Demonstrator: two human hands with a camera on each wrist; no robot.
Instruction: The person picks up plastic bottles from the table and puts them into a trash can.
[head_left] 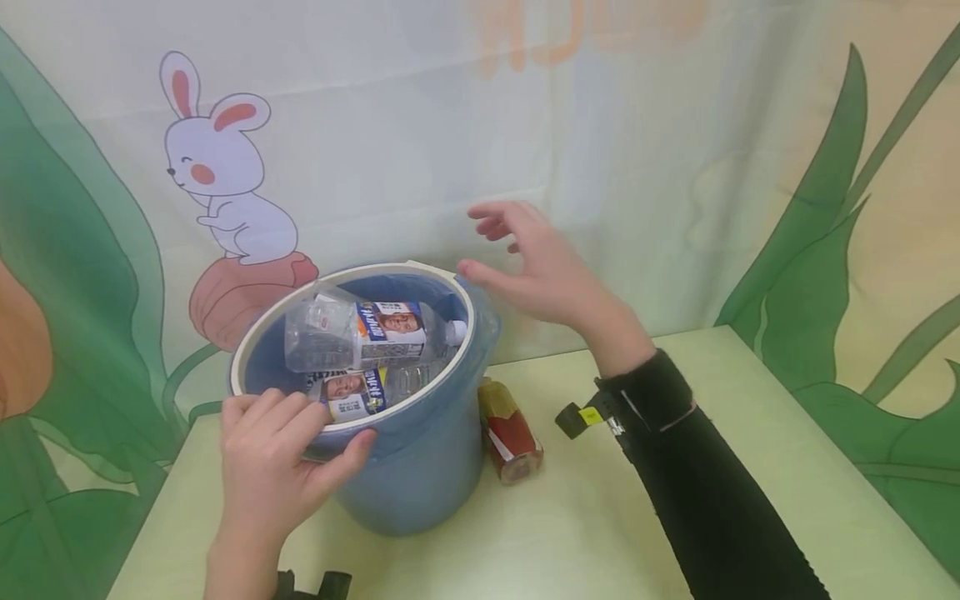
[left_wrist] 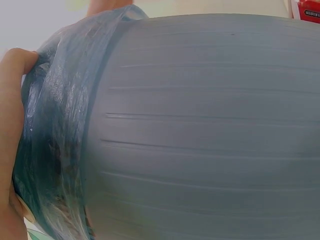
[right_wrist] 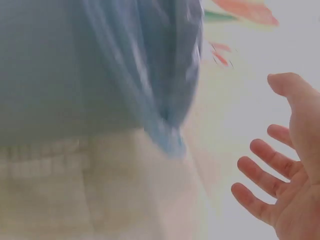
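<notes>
Here the left hand (head_left: 273, 454) grips the bin (head_left: 420, 467) rim at 7 o'clock, while the right hand (head_left: 540, 267) hovers wide open at 2 o'clock.

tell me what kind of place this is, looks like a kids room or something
Probably a staged tabletop set rather than a real room: a printed cloth backdrop with a cartoon rabbit hangs behind a pale green table, which bears a blue plastic bin lined with a blue bag.

The round plastic bucket (head_left: 420, 475) is dull blue with a cream rim, lined by a translucent blue bag (left_wrist: 55, 145). The clear plastic bottles (head_left: 360, 333) inside carry blue-and-white labels. A red-labelled jar (head_left: 512, 437) lies on the pale green counter (head_left: 750, 433). The backdrop cloth (head_left: 600, 125) shows a white rabbit with pink ears (head_left: 221, 167) and green leaves. The sleeve (head_left: 712, 500) is black.
</notes>
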